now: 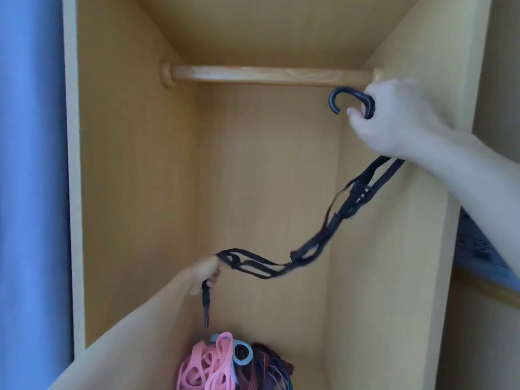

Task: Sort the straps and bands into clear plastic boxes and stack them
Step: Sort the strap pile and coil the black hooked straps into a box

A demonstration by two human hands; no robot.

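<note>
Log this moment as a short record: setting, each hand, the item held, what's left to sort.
setting: open wooden wardrobe with a hanging rod; blue curtain to its left
right hand: grips the black hook, which sits just below the rod, not on it
left hand: grips the lower end of the black straps; one end dangles beneath it
black straps: bundle sagging between the two hands
left to sort: pile of bands, pink, blue and dark, on the wardrobe floor
boxes: none in view

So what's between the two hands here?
In the head view, a black strap sags from the right hand, which also grips its hook, down to the left hand.
</note>
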